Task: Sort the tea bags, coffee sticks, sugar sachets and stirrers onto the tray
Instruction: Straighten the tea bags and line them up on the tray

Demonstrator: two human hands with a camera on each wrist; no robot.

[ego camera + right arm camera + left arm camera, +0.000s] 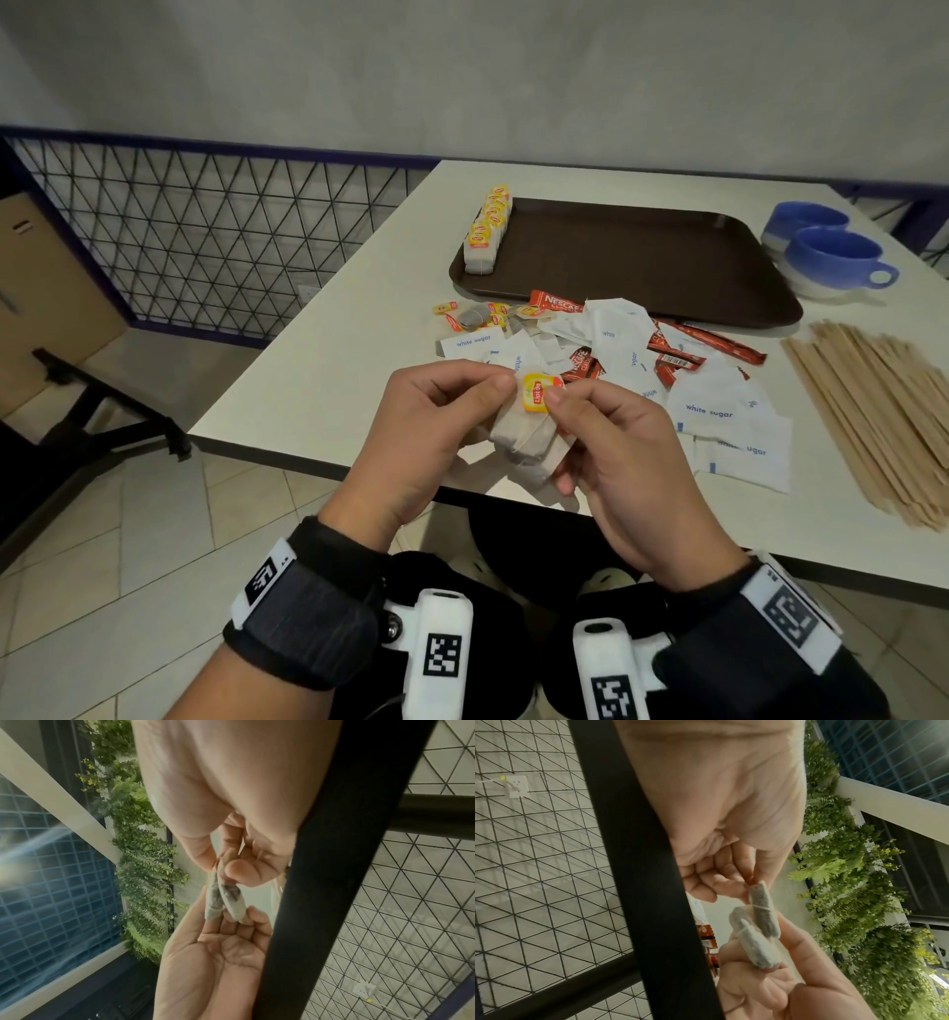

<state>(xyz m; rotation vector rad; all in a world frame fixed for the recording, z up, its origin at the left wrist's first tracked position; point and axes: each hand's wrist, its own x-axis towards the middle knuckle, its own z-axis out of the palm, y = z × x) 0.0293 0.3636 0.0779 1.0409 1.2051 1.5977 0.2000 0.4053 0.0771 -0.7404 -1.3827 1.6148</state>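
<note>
Head view: tray (667, 257) holds tea-bag row (488, 226); left hand (426, 437), right hand (611, 462) pinch tea bags (529, 437).

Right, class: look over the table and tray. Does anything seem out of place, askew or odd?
Only tea bags sit on the tray, in a neat row along its left edge. The sugar sachets and coffee sticks lie jumbled together on the table, with loose tea bags mixed in. Nothing looks torn or spilled.

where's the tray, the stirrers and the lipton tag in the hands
tray (642, 257), head view, bare brown floor of it
stirrers (883, 406), head view, middle of the wooden pile on the table
lipton tag (537, 393), head view, yellow face of the tag pinched between both hands
</note>
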